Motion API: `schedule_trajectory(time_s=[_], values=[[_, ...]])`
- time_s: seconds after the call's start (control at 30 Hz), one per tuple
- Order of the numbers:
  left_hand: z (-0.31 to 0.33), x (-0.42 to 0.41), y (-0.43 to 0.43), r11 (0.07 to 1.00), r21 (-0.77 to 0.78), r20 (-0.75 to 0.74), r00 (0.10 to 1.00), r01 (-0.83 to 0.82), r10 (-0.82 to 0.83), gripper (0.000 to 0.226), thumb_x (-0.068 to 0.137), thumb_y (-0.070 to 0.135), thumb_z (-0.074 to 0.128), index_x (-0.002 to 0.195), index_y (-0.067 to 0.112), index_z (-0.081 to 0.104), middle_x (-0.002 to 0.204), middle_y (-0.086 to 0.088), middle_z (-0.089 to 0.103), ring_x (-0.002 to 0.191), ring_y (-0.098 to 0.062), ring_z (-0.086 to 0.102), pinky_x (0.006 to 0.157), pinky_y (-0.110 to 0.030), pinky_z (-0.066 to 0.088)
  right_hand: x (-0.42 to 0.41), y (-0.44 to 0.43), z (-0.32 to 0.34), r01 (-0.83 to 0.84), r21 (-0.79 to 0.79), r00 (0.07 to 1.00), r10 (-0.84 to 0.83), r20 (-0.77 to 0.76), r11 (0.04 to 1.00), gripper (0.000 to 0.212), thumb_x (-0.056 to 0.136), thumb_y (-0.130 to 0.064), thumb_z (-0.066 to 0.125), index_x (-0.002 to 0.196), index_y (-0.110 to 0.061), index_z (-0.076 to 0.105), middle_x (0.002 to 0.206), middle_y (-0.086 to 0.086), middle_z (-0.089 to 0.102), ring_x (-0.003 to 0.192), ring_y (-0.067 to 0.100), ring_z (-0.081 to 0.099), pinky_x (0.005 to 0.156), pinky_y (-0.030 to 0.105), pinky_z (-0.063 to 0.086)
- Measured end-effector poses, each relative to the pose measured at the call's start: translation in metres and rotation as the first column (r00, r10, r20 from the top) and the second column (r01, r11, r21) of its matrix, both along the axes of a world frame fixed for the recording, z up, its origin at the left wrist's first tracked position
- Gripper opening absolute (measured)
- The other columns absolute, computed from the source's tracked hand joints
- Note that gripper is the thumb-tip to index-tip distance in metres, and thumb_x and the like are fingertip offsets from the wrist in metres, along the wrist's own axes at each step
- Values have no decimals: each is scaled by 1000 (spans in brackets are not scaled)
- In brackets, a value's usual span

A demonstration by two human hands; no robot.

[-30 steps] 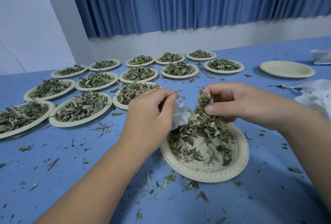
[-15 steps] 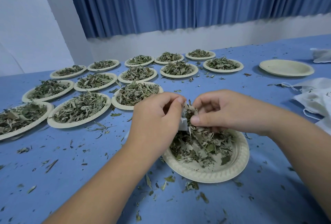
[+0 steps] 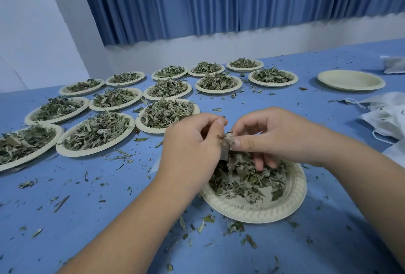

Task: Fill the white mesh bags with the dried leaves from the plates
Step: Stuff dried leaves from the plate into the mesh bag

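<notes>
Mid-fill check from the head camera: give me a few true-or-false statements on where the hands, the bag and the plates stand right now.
1. The left hand and right hand meet above the nearest plate. True.
2. The far-right plate is heaped with leaves. False: it holds none.
3. The table is littered with leaf scraps. True.
4. The left hand lies flat on the table. False: it grips the mesh bag.
5. The right hand is idle. False: it pinches dried leaves at the bag's mouth.
6. At the table's right lie spare white bags. True.
</notes>
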State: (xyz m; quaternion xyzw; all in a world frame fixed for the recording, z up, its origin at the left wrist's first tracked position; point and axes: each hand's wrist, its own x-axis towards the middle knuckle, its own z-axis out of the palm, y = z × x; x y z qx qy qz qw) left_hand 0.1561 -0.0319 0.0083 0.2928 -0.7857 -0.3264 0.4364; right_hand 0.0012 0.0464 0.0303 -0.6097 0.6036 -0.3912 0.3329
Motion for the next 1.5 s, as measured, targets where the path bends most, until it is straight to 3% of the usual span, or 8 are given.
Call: schedule_trajectory(time_s=[0.13,0.3,0.67,0.8,0.97,1.17,1.3,1.5], values=[[0,1,-1,998,63,-49,999,27,-23,19,93,23,60,80,32,72,53,21,58,48,1,50,51,-10,40,-1,0,0,50,19,998,-50,-30,999,11,82,-32,70,76,-23,70,51,-4,62,40,10,55,40,20,41],[0,1,0,994,100,-71,996,52,-45,18,93,23,60,84,28,74,48,21,54,43,2,44,46,-12,36,0,-2,-3,116,20,991,-114,-68,993,25,71,-47,71,80,-24,68,53,4,64,45,19,53,52,35,42],[-1,-1,2,999,25,-38,998,46,-45,24,92,22,61,72,35,69,54,17,60,49,2,50,48,-8,36,-4,3,2,-2,38,996,-1,91,999,37,55,-22,87,88,-21,70,85,3,68,67,11,63,61,20,51],[0,0,3,997,35,-34,997,67,-65,24,92,23,61,73,32,71,50,18,55,46,1,46,47,-10,34,0,0,0,53,-45,998,-51,40,998,26,67,-2,83,81,-19,70,71,-6,66,62,8,58,57,16,48],[1,1,5,995,11,-35,994,100,-100,18,93,22,60,80,24,73,47,0,46,46,-4,37,47,-32,37,10,-3,-1,175,-161,984,-175,11,971,20,68,-4,82,70,-18,68,58,-8,64,52,1,54,50,12,42],[1,0,6,990,68,-57,992,120,-116,17,92,19,61,80,20,73,43,4,48,43,-4,37,46,-22,35,15,-7,-8,308,-257,937,-339,-87,916,17,68,-11,81,67,-19,66,52,-11,61,48,-1,52,50,13,41],[2,0,5,986,50,-21,988,156,-155,26,94,18,57,75,10,74,65,-18,61,61,-31,51,54,-38,43,17,-3,-6,237,-252,966,-255,-41,938,13,73,-8,77,72,-18,70,55,-6,65,49,6,61,50,15,46],[4,3,2,982,150,-35,994,112,-108,24,93,23,60,73,23,75,50,-5,52,54,-15,44,58,-43,53,12,4,6,243,-198,965,-257,-48,950,9,73,-23,77,77,-20,70,68,-4,70,55,10,63,55,24,53]])
